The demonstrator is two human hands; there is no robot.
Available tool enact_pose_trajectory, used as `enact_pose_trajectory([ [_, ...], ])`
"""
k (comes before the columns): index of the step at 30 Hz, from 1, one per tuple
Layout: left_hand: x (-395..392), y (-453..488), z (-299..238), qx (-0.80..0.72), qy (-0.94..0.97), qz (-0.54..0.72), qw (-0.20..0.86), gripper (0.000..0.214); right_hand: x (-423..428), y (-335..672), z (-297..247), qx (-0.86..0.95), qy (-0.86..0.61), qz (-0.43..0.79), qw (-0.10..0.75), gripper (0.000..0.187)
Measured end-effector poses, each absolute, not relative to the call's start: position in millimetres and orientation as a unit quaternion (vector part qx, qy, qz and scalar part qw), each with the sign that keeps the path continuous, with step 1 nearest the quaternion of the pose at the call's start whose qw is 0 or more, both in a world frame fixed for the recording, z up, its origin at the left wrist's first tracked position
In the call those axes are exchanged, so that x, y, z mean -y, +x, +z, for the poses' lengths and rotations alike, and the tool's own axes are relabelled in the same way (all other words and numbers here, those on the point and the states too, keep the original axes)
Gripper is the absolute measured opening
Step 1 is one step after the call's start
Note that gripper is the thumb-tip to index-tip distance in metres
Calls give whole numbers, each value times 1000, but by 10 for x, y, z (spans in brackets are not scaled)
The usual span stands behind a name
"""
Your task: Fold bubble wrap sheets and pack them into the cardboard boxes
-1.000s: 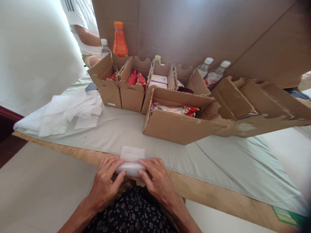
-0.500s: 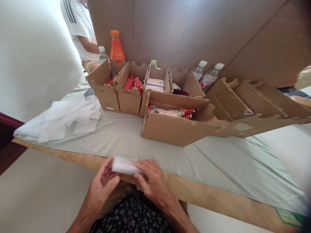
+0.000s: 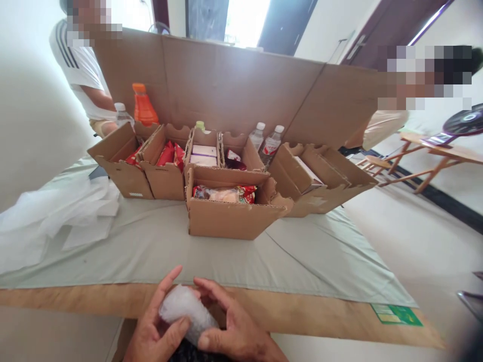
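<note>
A rolled bundle of translucent white wrap (image 3: 186, 311), like bubble wrap, lies tilted between my two hands near the table's front edge. My left hand (image 3: 156, 322) cups its left end, the thumb pressed on top. At the other end my right hand (image 3: 230, 322) grips it with thumb and fingers, the index finger reaching over the far side. Whether anything is inside the wrap I cannot make out. Farther left on the cloth is a loose pile of white wrapping sheets (image 3: 56, 211).
An open cardboard box (image 3: 226, 218) with snack packets stands ahead. Behind it are more boxes (image 3: 166, 181), an orange bottle (image 3: 145, 108) and clear bottles (image 3: 271, 143) before a cardboard screen (image 3: 234, 85). People sit beyond it. A green packet (image 3: 396, 314) lies at the front right.
The view has lifted and shows more of the room. The bundle has turned from nearly level to slanting, and both hands have closed in around it, the left thumb now on it.
</note>
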State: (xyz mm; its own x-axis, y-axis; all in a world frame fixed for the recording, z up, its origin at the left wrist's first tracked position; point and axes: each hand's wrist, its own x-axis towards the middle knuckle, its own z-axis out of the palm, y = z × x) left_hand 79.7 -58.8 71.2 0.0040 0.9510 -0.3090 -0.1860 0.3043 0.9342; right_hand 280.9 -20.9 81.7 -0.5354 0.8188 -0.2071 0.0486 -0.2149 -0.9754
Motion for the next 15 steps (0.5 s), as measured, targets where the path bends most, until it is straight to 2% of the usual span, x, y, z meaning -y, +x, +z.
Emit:
enact_pose_trajectory([
  [5, 540, 1013, 643, -570, 473, 428, 518, 79, 254, 2803, 716, 535, -410, 664, 323, 74],
  [10, 494, 1112, 524, -524, 465, 459, 546, 91, 238, 2841, 719, 501, -434, 613, 430, 56],
  [12, 470, 1120, 472, -513, 473, 438, 567, 86, 206, 2867, 711, 492, -459, 580, 459, 44],
  [15, 424, 1112, 430, -508, 479, 390, 600, 71, 162, 2932, 705, 529, -498, 534, 433, 33],
])
